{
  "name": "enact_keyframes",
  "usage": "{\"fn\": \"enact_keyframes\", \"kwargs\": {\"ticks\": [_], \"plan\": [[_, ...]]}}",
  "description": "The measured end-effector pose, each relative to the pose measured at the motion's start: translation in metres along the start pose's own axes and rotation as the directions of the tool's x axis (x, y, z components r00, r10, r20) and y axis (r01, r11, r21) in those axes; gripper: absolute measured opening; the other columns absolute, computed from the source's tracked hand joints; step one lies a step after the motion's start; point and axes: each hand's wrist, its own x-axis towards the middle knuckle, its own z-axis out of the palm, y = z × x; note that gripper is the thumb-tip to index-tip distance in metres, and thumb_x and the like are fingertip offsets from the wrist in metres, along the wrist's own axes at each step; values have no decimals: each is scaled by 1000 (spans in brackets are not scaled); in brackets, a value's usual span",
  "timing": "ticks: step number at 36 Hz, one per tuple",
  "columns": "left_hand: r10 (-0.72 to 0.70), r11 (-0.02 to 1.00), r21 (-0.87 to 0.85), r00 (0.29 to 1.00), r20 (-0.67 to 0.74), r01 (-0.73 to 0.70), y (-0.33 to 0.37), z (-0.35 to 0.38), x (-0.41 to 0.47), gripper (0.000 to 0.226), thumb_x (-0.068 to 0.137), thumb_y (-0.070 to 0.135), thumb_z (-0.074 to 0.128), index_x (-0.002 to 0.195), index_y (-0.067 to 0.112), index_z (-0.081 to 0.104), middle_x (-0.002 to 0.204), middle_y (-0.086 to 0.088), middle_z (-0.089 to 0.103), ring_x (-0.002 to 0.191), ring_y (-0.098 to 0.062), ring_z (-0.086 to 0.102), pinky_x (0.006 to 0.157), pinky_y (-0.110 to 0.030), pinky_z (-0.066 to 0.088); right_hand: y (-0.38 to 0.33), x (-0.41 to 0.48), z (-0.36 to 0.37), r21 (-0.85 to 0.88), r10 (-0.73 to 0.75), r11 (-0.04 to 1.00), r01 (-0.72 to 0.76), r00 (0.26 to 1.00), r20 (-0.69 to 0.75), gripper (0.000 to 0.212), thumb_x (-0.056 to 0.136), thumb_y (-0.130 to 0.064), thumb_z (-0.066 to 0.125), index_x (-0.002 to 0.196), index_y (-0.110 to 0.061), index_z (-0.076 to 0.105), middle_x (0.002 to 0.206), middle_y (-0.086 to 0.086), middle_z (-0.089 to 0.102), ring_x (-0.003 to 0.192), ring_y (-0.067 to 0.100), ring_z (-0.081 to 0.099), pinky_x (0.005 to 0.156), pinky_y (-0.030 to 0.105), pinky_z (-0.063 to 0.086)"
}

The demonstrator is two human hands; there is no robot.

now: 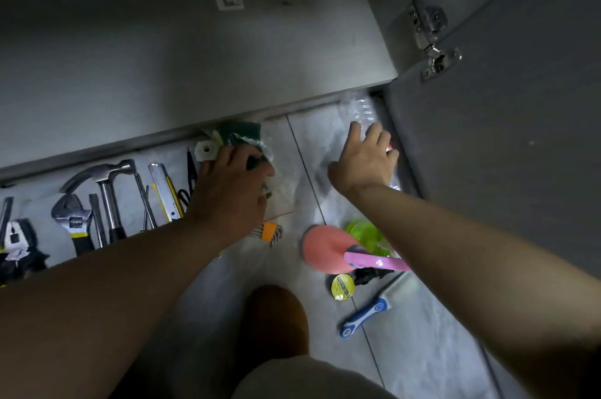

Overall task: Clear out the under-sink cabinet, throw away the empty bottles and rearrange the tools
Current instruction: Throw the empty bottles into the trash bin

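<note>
**Hands on a bottle and a bag at the foot of the cabinet**

The right hand (364, 161) is laid over a clear plastic bottle (361, 109). Its fingers are curled across the lower body and the thumb is spread wide. How far the fingers reach round cannot be told, since the bottle's far side is hidden. The left hand (234, 177) is closed down on a clear bag (283, 190) in which green pads (242, 135) are packed, just beside a white plastic nut (205, 149).

The bottle is seen lying on the floor (422, 350), in the corner between the cabinet's base and the open cabinet door (520, 138). To the left, a hammer (107, 177) and a wrench (71, 213) are laid in a row with other tools.

The bottle is judged to be empty, and so very light. Its ribbed walls look thin and are likely to buckle if squeezed hard. The smooth plastic may slip in a loose hold. It is best taken round the middle of the body or at the neck, with light pressure. The bag is judged soft and shapeless and is better gathered at its top than pinched at a side.
</note>
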Motion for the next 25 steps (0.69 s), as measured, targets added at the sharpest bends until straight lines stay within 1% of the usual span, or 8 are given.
{"fn": "enact_keyframes", "kwargs": {"ticks": [3,5,7,10,14,19,21,25], "plan": [[-18,999,-32,1000,-24,17,-1,0,2,42,79,30,70,120,34,62,132,7,45,123,-22,37,92,-42,38,2,10,-7,59,111,992,-111,994,6,86,73,-41,72,142,-19,28,142,12,31,128,32,34,97,48,36],[-23,999,-46,999,-29,21,-1,1,1,42,78,28,71,119,34,63,131,8,46,122,-22,38,91,-40,38,7,18,-5,133,235,958,-256,960,152,102,75,-44,74,154,-18,14,152,12,23,137,32,30,104,51,34],[-24,998,-63,999,-31,22,-1,3,-2,43,78,25,72,119,31,63,131,5,47,122,-24,40,92,-42,39,12,21,2,203,264,919,-336,912,315,102,81,-44,70,155,-16,7,154,14,27,139,35,35,108,51,36],[-32,997,-69,999,-2,32,-1,4,-7,46,79,24,71,124,30,62,135,3,46,125,-26,40,95,-44,41,15,15,13,294,187,902,-316,900,394,82,89,-44,62,149,-11,17,145,19,42,133,39,45,105,46,42],[-17,999,-36,996,88,20,1,0,-10,55,83,25,67,137,27,55,145,1,39,134,-26,33,100,-45,41,10,2,9,349,101,907,-235,927,362,83,86,-45,65,146,-11,19,141,19,42,131,41,41,103,45,40],[-35,997,71,918,394,8,12,-23,-14,74,93,31,61,158,31,27,169,-4,5,155,-27,5,120,-47,26,14,-12,-34,406,-3,905,-123,956,295,80,81,-51,67,135,-11,23,132,17,54,122,40,54,97,43,45],[-31,993,115,895,444,-22,22,-36,-19,78,94,34,61,160,32,20,170,-5,-1,157,-28,-1,123,-49,20,22,-21,-59,403,-41,912,-71,964,262,89,82,-56,63,142,-9,18,131,19,56,119,39,57,95,42,47],[1,989,137,928,373,-56,51,-70,-29,65,91,31,61,151,23,39,155,-11,32,145,-31,30,110,-40,40,50,-51,-112,428,-96,904,-13,968,233,88,82,-65,59,143,-14,21,133,18,56,116,38,58,90,40,49]]}}
